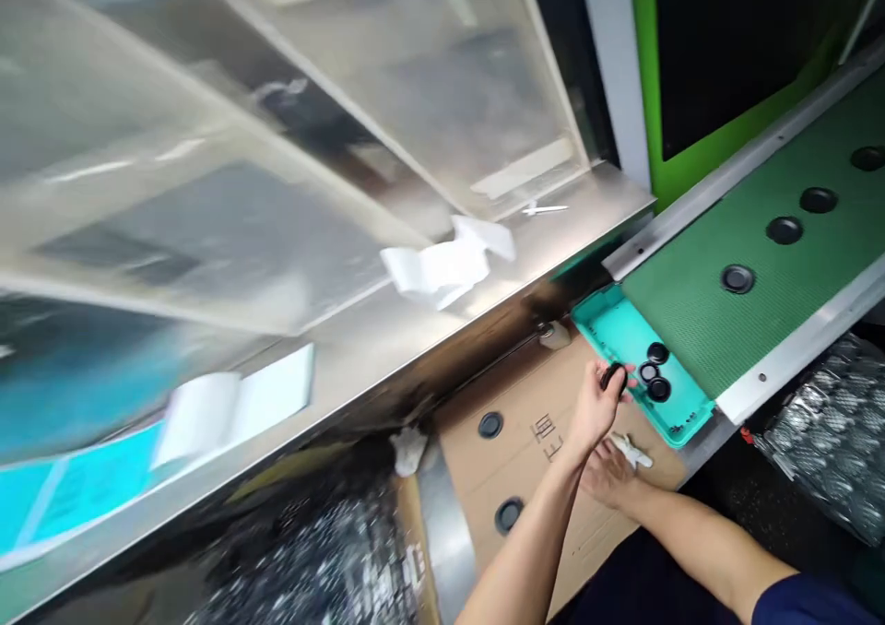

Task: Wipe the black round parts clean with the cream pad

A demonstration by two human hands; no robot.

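Note:
My left hand (603, 396) is closed on a black round part (613, 377), holding it up at the near edge of a teal tray (601, 309). Several black round parts (659, 389) sit inside that tray. Lower down, my right hand (608, 474) rests on the brown cardboard (470, 464) with its fingers loosely apart. A small white tool (631, 451) lies right beside it. Two more black round parts, one upper (490, 424) and one lower (509, 514), lie on the cardboard to the left of my hands.
A green conveyor belt (774, 302) carrying several black round parts (737, 278) ends at the tray. Along the metal ledge (359, 358) are crumpled white paper (449, 265), an open booklet (241, 404) and another white tool (546, 209). Shiny plastic wrapping (830, 431) is at right.

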